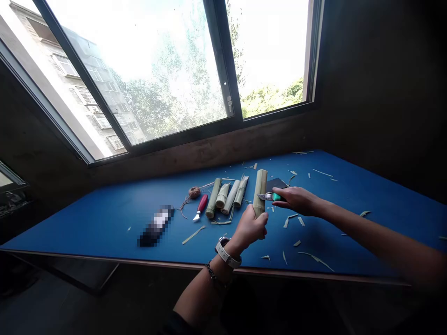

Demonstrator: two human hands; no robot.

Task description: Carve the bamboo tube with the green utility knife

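Note:
My left hand (249, 226) is closed around the lower end of a pale bamboo piece (260, 186), which stands tilted up over the table. In my right hand (298, 200) is a knife (277, 197) with a green handle. Its blade lies against the side of the bamboo, pointing left. Behind the knife a dark flat object (277, 183) is partly hidden. Left of my left hand lie several bamboo pieces (230, 197) side by side, some with strips wrapped round them. A red-handled knife (202, 204) rests beside them.
The blue table (104, 218) carries scattered bamboo shavings (316, 260), mostly on the right. A ball of twine (194, 192) with a loose end sits left of the bamboo, and a pixelated dark object (156, 226) lies farther left. A window (167, 70) rises behind the table.

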